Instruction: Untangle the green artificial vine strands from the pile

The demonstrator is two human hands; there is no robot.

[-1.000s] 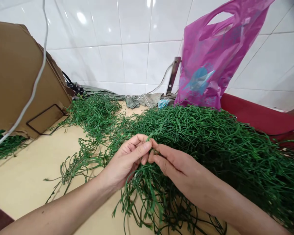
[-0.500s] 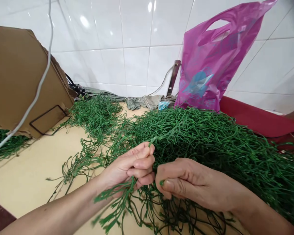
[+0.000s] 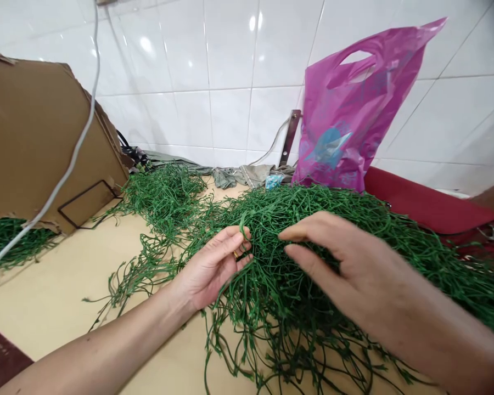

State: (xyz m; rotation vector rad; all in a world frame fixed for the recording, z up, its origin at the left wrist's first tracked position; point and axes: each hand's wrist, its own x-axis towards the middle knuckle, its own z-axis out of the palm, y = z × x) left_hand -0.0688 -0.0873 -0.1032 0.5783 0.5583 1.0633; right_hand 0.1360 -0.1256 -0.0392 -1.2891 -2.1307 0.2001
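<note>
The green strand point(image 3: 242, 222) stands near the middle of the frame, its lower end in the left hand point(image 3: 209, 267), whose grip pinches it between thumb and forefinger while the other fingers curl loosely. Half a second ago the right hand point(image 3: 354, 274) was closed beside it with a bit of green at its thumb; now it has drawn off toward the right, thumb and fingers spread, nothing visible between them. The strand thus seems, for this moment, to rest with the left hand alone. The left forearm rises from the lower left, palm partly upturned; the right comes in from the lower right, blurred, fingers pointing left above the heap of green stems point(image 3: 304, 206). Beneath lies the pale bench point(image 3: 66, 312), with a cardboard box point(image 3: 37, 137) at left and a purple bag point(image 3: 333, 126) at upper right.
</note>
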